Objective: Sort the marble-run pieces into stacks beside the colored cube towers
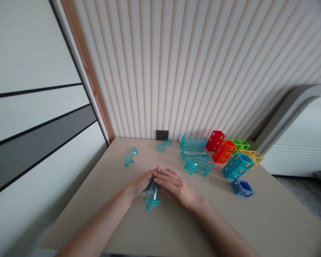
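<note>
Between my two hands is a clear teal curved track piece (152, 192), its flared near end pointing toward me over the table. My left hand (143, 185) wraps round its left side, with part of the palm showing through the plastic. Across its far end lies my right hand (175, 185), fingers bent over the top and pressing against it. The far end of the piece is hidden under the fingers. A similar curved teal piece (131, 157) lies apart, beyond my left hand.
Several clear teal track pieces (194, 143) sit at the back right. Beside them stand stacks of red (215, 141), orange (224, 151), green, yellow and blue frames (238, 166). A dark blue frame (242, 188) is nearer. Two small teal squares (161, 147) lie below the wall socket (162, 134).
</note>
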The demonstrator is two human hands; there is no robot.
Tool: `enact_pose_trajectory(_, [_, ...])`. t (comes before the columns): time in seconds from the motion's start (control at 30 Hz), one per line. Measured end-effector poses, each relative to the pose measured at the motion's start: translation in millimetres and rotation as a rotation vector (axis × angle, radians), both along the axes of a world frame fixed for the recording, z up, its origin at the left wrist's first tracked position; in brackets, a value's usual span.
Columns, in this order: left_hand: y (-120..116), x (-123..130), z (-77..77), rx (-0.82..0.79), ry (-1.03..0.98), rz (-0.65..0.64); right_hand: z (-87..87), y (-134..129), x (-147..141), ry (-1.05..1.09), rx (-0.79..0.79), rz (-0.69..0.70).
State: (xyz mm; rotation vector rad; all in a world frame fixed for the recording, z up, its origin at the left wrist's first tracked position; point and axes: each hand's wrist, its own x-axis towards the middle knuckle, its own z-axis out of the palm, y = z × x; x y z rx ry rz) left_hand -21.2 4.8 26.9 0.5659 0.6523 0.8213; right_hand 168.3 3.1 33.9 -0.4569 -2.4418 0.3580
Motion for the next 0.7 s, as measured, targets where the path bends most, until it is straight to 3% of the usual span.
enact_pose_trajectory(0.23, [-6, -4, 9.3, 0.13, 0.084, -0.026, 7.1, -3, 4, -0.042, 0.051, -0.074])
enact_pose_trajectory(0.47, [-2, -5, 8.4, 0.187, 0.014, 0.158, -7.7, -2, -2, 0.062, 0.045, -0.163])
enact_pose_trajectory(0.7, [6, 0, 4.1, 0.192, 0.14, 0.463, -7.2, -11, -15, 0.29, -0.361, -0.217])
